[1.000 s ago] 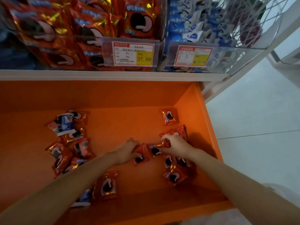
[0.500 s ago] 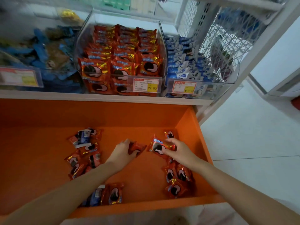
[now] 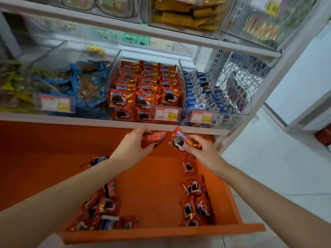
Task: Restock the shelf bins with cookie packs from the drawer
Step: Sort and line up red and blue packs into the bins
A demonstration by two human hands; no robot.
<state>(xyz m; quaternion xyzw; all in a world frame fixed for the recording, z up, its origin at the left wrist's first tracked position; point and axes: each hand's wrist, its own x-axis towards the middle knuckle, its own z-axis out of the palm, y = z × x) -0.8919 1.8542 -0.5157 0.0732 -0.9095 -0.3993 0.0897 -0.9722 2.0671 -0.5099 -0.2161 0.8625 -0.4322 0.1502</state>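
Shop shelving fills the wall ahead, with an orange drawer (image 3: pixel 161 233) pulled out beneath the lowest shelf (image 3: pixel 71 119). Two red cookie packs are up out of it, held over the drawer's back edge, just under the shelf's front lip. The left hand (image 3: pixel 132 145) has its fingers curled round the left pack (image 3: pixel 154 138), which lies roughly flat and half hidden in the grip. The right hand (image 3: pixel 202 151) pinches the right pack (image 3: pixel 179 138), thumb on the printed cookie, fingers behind, one corner pointing up. The two packs nearly touch at their tips.

Directly above them stands the clear bin of red packs (image 3: pixel 112 72), its price tag (image 3: pixel 166 114) on the front wall. It looks close to full, so I'd judge the step in hand is the carry up into that bin. To do it well, each pack wants lifting over the front wall and laying face forward on the front row. Shoving would be a mistake, since crowded foil packs may slide and spill back out. One hand at a time would be tidier.

Mind the neighbours: a bin of blue-and-white packs (image 3: pixel 202 93) sits against its right wall, and a bin of darker blue packs (image 3: pixel 86 83) lies to its left. The upper shelf (image 3: pixel 179 35) hangs over the back rows, leaving the front as the easy way in. Plenty remains below, with loose packs along the drawer's left side (image 3: pixel 105 206) and right edge (image 3: pixel 195 203). A blue-wrapped pack (image 3: pixel 108 222) is mixed in near the front.
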